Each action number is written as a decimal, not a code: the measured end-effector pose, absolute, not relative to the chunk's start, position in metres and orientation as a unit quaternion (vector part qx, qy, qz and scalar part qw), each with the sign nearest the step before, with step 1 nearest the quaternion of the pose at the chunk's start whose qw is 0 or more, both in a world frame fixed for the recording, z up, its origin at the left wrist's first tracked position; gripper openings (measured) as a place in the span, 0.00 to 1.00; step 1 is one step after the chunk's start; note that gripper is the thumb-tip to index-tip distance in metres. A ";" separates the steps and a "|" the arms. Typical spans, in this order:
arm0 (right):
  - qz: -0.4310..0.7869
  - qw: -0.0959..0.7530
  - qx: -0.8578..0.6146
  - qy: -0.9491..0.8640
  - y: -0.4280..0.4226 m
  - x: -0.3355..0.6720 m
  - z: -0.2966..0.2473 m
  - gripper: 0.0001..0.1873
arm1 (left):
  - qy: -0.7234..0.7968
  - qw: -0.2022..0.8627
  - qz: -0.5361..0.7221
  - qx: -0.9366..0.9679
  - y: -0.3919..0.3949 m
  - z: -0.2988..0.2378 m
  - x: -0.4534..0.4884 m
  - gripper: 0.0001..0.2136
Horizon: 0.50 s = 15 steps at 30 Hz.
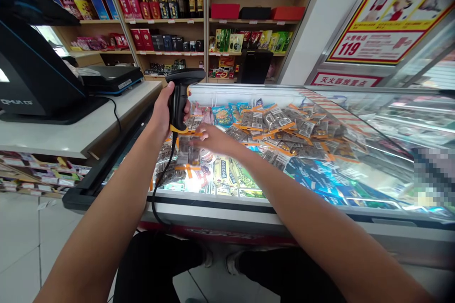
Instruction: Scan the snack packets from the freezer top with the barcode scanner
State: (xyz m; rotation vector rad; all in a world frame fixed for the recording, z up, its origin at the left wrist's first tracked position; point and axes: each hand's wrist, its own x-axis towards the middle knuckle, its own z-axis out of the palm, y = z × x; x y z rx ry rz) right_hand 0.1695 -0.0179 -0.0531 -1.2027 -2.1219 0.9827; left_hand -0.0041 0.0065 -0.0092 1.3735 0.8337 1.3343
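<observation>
My left hand (162, 109) is wrapped round the grip of a black and yellow barcode scanner (178, 99), its cable hanging down over the freezer's front edge. Just below the scanner, my right hand (212, 139) pinches the upper right part of a clear food packet (188, 152) with orange ends and dark contents. The scanner's head is above the packet, apart from it. Similar orange-edged packets (277, 118) lie heaped in the chest freezer to the right of my hands. Green and white packets (227, 175) lie under my right wrist.
The chest freezer's front rim (220, 206) runs before me, with a sliding glass lid (373, 128) on the right. A counter (131, 104) at the left bears a checkout terminal (39, 66) and a scale (110, 78). Stocked shelves (159, 21) stand behind.
</observation>
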 end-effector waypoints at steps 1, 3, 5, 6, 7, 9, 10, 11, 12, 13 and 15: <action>0.371 0.281 -0.464 -0.754 -0.012 0.178 -0.049 0.21 | 0.345 0.504 0.542 0.578 0.007 -0.011 -0.004 0.27; 0.349 0.354 -0.499 -0.710 0.000 0.196 -0.042 0.15 | 0.348 0.513 0.513 0.594 0.006 -0.015 -0.002 0.27; 0.289 0.434 -0.525 -0.673 0.013 0.215 -0.038 0.11 | 0.348 0.527 0.478 0.611 0.006 -0.019 0.000 0.25; 0.250 0.472 -0.528 -0.660 0.020 0.224 -0.037 0.10 | 0.344 0.535 0.460 0.619 0.005 -0.021 0.002 0.23; 0.216 0.508 -0.528 -0.645 0.027 0.233 -0.036 0.10 | 0.339 0.544 0.443 0.627 0.004 -0.022 0.004 0.23; 0.182 0.560 -0.522 -0.617 0.038 0.247 -0.037 0.09 | 0.325 0.563 0.406 0.642 0.001 -0.024 0.007 0.22; 0.181 0.576 -0.520 -0.604 0.043 0.252 -0.037 0.09 | 0.317 0.573 0.387 0.649 0.000 -0.025 0.009 0.22; 0.187 0.587 -0.521 -0.591 0.047 0.256 -0.037 0.09 | 0.310 0.582 0.371 0.654 -0.001 -0.025 0.010 0.22; 0.196 0.592 -0.522 -0.581 0.049 0.259 -0.037 0.09 | 0.306 0.588 0.359 0.658 -0.002 -0.025 0.011 0.22; 0.205 0.595 -0.524 -0.573 0.051 0.261 -0.037 0.09 | 0.302 0.591 0.352 0.660 -0.003 -0.025 0.012 0.22; 0.209 0.595 -0.527 -0.570 0.052 0.263 -0.036 0.09 | 0.301 0.591 0.358 0.657 -0.004 -0.024 0.013 0.22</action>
